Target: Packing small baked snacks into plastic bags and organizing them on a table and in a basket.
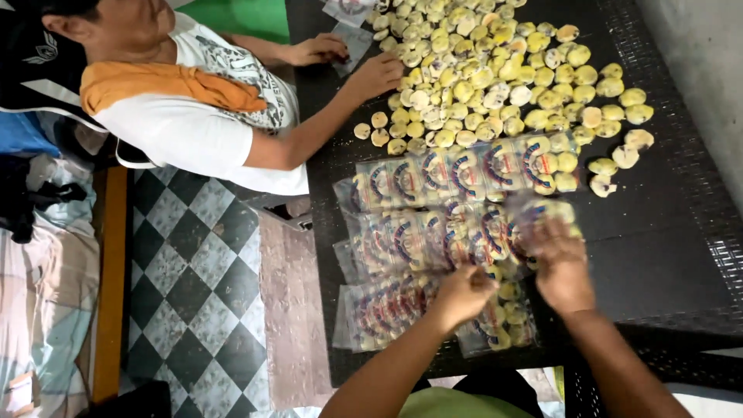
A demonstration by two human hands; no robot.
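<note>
Hands of the camera wearer sit low centre over rows of clear packets (433,232) laid on a black woven table (665,255). Left hand (463,296) is curled, fingers pinched on the edge of one filled packet (495,321) near the front row; exact grip partly blurred. Right hand (563,267) is bent over another clear packet (542,213), fingers closed around its top, motion blur so contents hard to read. Packets hold small round yellow-cream pieces and carry a red and blue printed arc; 3 overlapping rows, the back row just beside the loose pile. Loose pile of yellow-cream round pieces (495,70) spreads across the far half of the table, a few strays (619,155) off to the right edge of it. A second person in a white shirt (193,116) with an orange cloth (166,83) on the shoulder leans in from the left, one hand (377,75) touching the pile, the other hand (317,50) on an empty clear packet (352,42). Checkered floor (186,271) below left.
</note>
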